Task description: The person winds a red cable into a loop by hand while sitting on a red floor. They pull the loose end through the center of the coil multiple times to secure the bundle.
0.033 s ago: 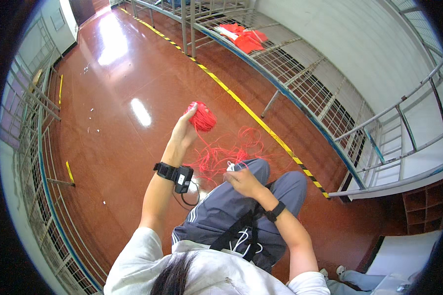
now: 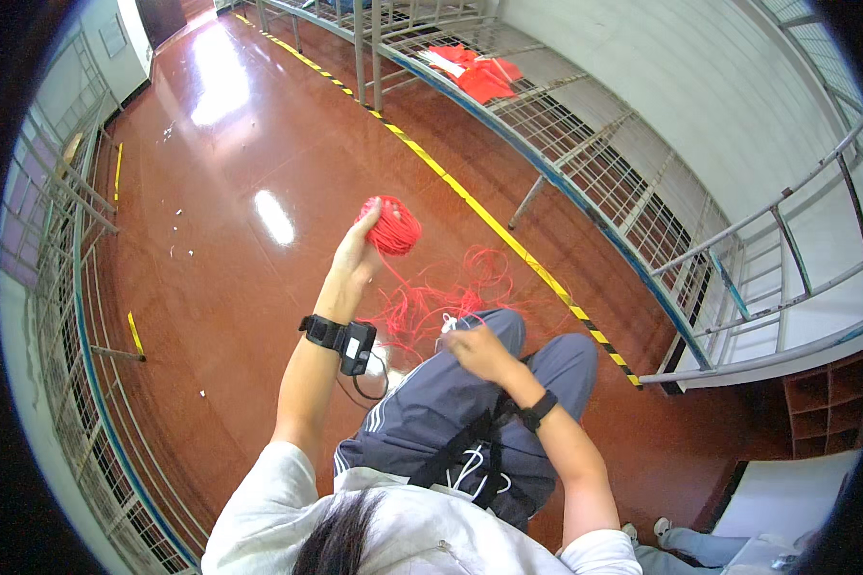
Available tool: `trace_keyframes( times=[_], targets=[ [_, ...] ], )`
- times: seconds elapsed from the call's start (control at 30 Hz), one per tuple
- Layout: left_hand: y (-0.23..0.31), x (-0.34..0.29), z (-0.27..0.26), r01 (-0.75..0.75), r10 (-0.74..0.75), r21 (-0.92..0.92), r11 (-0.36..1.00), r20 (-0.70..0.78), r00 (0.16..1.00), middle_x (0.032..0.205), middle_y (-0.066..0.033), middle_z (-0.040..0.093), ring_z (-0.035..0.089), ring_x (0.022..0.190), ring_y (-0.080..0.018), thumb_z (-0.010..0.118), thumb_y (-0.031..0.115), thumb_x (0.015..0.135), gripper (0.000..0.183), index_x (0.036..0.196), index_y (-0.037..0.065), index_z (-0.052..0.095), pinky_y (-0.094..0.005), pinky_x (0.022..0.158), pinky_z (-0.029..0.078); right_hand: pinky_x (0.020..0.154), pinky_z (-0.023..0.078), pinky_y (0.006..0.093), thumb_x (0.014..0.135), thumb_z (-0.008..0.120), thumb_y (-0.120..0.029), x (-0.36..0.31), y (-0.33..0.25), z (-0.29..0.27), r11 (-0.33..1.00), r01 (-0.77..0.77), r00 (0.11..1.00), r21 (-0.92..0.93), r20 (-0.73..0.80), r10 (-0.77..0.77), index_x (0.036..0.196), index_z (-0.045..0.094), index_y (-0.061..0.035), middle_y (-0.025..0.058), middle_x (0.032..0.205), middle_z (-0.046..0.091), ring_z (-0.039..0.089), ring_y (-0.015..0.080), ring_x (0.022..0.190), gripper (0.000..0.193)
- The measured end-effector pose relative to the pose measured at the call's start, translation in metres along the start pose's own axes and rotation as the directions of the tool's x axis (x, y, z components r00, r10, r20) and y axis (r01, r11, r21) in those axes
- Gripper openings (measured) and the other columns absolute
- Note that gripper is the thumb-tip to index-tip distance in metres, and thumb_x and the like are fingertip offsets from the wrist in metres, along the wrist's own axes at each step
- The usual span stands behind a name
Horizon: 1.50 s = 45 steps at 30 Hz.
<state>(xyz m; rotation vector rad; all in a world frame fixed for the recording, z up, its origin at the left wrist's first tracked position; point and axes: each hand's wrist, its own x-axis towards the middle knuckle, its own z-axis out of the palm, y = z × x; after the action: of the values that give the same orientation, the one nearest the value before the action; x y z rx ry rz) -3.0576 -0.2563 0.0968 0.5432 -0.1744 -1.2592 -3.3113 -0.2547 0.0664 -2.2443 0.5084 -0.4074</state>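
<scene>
My left hand is raised ahead of me, its thumb and fingers closed round a wound ball of red cord. From the ball a strand runs down to a loose tangle of red cord on the floor in front of my knees. Above my thigh, my right hand has its fingers curled together. What they pinch, if anything, is too small and blurred to make out. Just beyond its fingertips shows a small white looped thing, close to my grey trousers.
Bare metal bunk frames stand along the right and the left. Red cloth lies on the right bunk's mesh. Yellow-black tape crosses the brown floor. Another person's legs show at the lower right, near a white panel.
My right hand has shifted very slightly to the right. The red ball has turned a little in my left hand, which stays in place.
</scene>
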Motion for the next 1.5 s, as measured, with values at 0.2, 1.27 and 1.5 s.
trace_keyframes(
  times=[0.2, 1.27, 1.5],
  targets=[
    [0.004, -0.005, -0.009, -0.006, -0.023, -0.155, 0.988, -0.183, 0.983, 0.085, -0.0029, 0.057, 0.056, 0.078, -0.0133, 0.061, 0.010, 0.082, 0.015, 0.093, 0.007, 0.053, -0.0304, 0.078, 0.047, 0.054, 0.044, 0.0419, 0.083, 0.054, -0.024, 0.011, 0.012, -0.055, 0.978, -0.083, 0.988, -0.192, -0.146, 0.055, 0.081, 0.063, -0.0081, 0.0188, 0.068, 0.058, 0.058, 0.0344, 0.064, 0.018],
    [-0.092, -0.058, 0.011, -0.367, 0.305, 0.891, -0.269, 0.440, 0.845, 0.071, -0.0134, 0.062, 0.058, 0.077, -0.0270, 0.070, 0.027, 0.062, 0.025, 0.071, 0.005, 0.062, -0.0369, 0.089, 0.034, 0.056, 0.045, 0.0325, 0.087, 0.046, -0.007, 0.029, -0.034, -0.027, 0.932, -0.287, 0.909, 0.220, -0.244, 0.338, 0.093, 0.050, 0.0004, 0.0126, 0.065, 0.058, 0.058, 0.0196, 0.058, 0.011],
    [-0.073, -0.059, 0.031, 0.036, -0.161, 0.746, 0.666, 0.096, 0.982, 0.087, -0.0041, 0.062, 0.057, 0.088, -0.0130, 0.060, -0.003, 0.067, 0.023, 0.089, 0.002, 0.058, -0.0291, 0.082, 0.043, 0.052, 0.040, 0.0297, 0.090, 0.048, -0.012, 0.018, -0.042, -0.015, 0.954, -0.116, 0.895, 0.276, -0.388, 0.221, 0.094, 0.052, -0.0026, 0.0092, 0.061, 0.051, 0.051, 0.0154, 0.054, 0.011]
  ],
)
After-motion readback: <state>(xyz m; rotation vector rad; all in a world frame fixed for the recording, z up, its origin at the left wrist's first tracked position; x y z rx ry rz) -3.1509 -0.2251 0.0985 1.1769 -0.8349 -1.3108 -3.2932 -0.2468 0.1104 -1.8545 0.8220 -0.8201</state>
